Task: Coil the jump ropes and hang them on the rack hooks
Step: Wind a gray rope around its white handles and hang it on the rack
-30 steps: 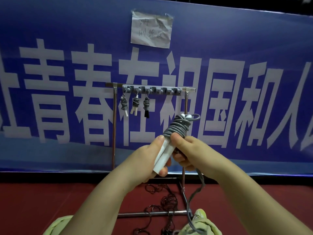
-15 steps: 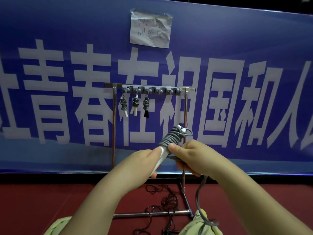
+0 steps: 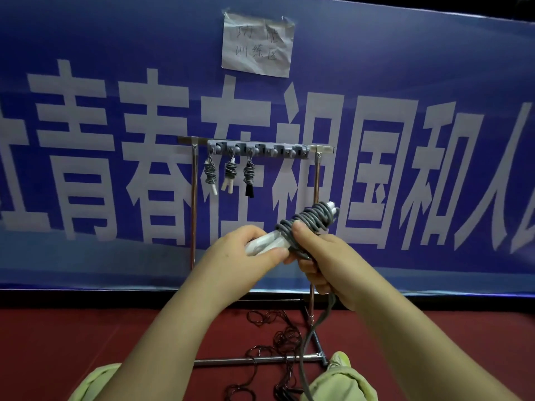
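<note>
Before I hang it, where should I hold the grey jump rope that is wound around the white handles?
Probably grip the grey jump rope at its wound middle, coming from the right side as the right hand does. The coils are thick there, and a pinch likely stops them unwinding. The left hand holds the bare white handles; the top end stays free for a rack hook.
</note>
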The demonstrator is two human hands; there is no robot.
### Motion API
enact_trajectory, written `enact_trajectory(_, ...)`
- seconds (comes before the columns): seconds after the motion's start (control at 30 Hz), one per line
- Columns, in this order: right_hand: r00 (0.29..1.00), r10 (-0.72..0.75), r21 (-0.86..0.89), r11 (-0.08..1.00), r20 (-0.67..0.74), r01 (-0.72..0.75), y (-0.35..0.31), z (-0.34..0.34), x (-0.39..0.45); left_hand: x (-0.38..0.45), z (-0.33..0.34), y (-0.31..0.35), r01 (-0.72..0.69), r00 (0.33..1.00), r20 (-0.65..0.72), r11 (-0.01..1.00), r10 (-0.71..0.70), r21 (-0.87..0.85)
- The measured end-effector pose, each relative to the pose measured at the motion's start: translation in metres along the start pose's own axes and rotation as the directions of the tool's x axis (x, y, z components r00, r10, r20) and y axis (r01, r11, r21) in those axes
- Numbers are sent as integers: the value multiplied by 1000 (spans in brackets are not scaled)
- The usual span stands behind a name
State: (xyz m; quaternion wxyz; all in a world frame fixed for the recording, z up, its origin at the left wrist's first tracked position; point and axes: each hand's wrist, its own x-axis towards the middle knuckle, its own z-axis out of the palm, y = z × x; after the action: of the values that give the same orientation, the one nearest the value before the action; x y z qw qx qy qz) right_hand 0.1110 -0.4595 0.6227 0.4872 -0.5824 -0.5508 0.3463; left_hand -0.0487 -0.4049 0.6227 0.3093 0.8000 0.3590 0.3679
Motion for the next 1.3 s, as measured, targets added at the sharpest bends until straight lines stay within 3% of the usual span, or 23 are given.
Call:
enact_trajectory(0.13, 994, -107, 69, 992, -19, 108, 4, 1, 1, 4, 1, -6, 39, 995, 94, 996, -31, -84)
enact_trajectory(0.2, 990, -144, 88, 986, 7, 143, 7, -1, 1, 4, -1, -9, 143, 971, 224, 959, -88, -245)
enact_trajectory(0.27, 985, -171, 109, 980, 15, 168, 10, -2, 1, 4, -6, -16, 327, 891, 442, 821, -103, -467)
enact_trajectory(0.33, 976, -218, 132, 968, 27, 213, 8, -3, 1, 6, -6, -27, 454, 769, 635, 638, 73, -622)
enact_trajectory(0.43, 961, -276, 31, 961, 31, 275, 2, -1, -2, 9, 6, -42, 603, 612, 689, 335, 388, -724)
enact_trajectory(0.5, 957, -286, -74, 955, 46, 289, 0, 0, -2, 8, 12, -41, 647, 572, 683, 262, 454, -716)
enact_trajectory(0.57, 958, -282, -179, 941, 53, 287, 0, 2, -4, 7, 15, -40, 647, 553, 707, 307, 441, -698)
enact_trajectory(0.67, 956, -294, -320, 905, 9, 281, 6, 4, -4, 3, 12, -31, 489, 709, 657, 493, 256, -719)
enact_trajectory(0.77, 950, -307, -336, 902, -58, 270, 6, 8, -4, -1, 11, -19, 305, 835, 519, 634, 181, -711)
enact_trajectory(0.87, 960, -261, -373, 904, -97, 208, 2, 13, -1, -2, 8, -9, 155, 917, 389, 815, 92, -559)
enact_trajectory(0.97, 962, -235, -496, 857, -136, 139, 0, 13, -1, -1, 1, -8, 48, 954, 294, 946, 51, -320)
enact_trajectory(1.1, 939, -285, -615, 781, -195, 109, 2, 8, -7, 0, -10, -13, -28, 975, 216, 995, 49, -98)
enact_trajectory(1.3, 961, -193, -417, 904, -196, 96, -4, 8, -10, 0, -7, -9, -60, 990, 139, 982, 35, 181)
